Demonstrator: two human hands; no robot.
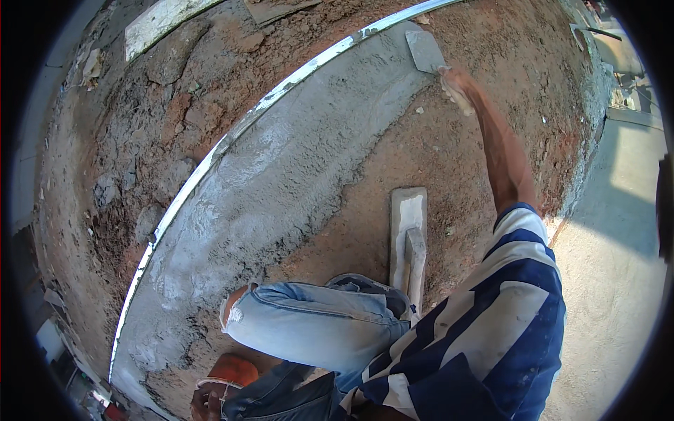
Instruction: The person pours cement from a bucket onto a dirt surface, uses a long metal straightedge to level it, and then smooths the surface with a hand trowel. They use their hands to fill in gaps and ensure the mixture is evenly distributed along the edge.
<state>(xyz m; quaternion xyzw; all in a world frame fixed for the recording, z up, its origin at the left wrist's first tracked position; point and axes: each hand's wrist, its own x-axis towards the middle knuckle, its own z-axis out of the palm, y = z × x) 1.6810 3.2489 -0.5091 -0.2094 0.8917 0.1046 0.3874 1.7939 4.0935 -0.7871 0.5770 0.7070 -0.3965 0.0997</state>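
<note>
right arm outstretched, right hand (456, 88) gripping

Reddish dirt ground (456, 154) carries a wet cement strip (295, 168) (metal-edged); a float (408, 231) lies beside it.

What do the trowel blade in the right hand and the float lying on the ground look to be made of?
Trowel in the right hand: flat grey blade, probably steel, dulled by a mortar film. Float on the reddish soil: pale slab with a raised handle, likely wood or plastic; the grey cement coating leaves it open.
</note>
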